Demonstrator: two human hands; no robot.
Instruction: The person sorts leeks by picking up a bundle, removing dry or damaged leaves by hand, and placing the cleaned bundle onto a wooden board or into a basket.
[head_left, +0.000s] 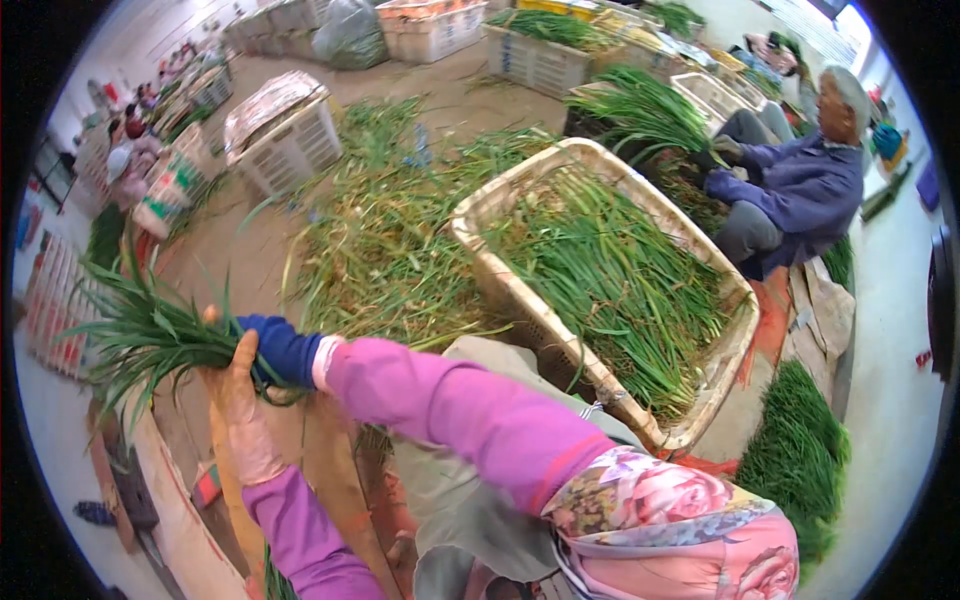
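A bunch of long green leaves (161, 334), apparently garlic chives, sticks out to the left from both my hands. My left hand (238, 401) grips it from below, with the thumb pointing up along its side. My right hand (279, 351), in a dark blue glove, reaches across and closes around the bunch beside the left; its fingers are largely hidden. Below the hands are a tan board (330, 465) and a grey cloth (465, 480) over my lap. Right of my arms stands a large white plastic crate (551, 322), holding a heap of loose chives (622, 292).
Discarded leaves (390, 255) cover the floor beyond my arms. A seated person (787, 187) at the right holds a chive bunch (652, 109). More chives (795, 442) lie at the lower right. A covered crate (285, 139) stands ahead; other people and filled crates (536, 64) are farther back.
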